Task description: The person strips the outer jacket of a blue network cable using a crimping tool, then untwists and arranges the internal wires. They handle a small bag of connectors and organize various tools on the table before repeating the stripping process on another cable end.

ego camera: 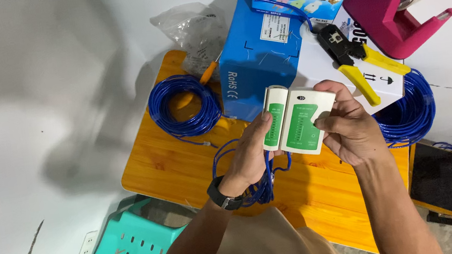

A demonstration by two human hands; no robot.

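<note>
Above the glossy wooden desk, both hands hold a boxy cable tester.

Left hand has its fingers closed around the narrow, cream plastic half with the green face, a loose bunch of thin blue cable hanging beneath its palm. Right hand grips the wider half by its edge, thumb pressed on the green panel. Behind them lie a round blue cable coil, a blue cardboard box, yellow-handled crimping pliers and a pink tape dispenser.
</note>
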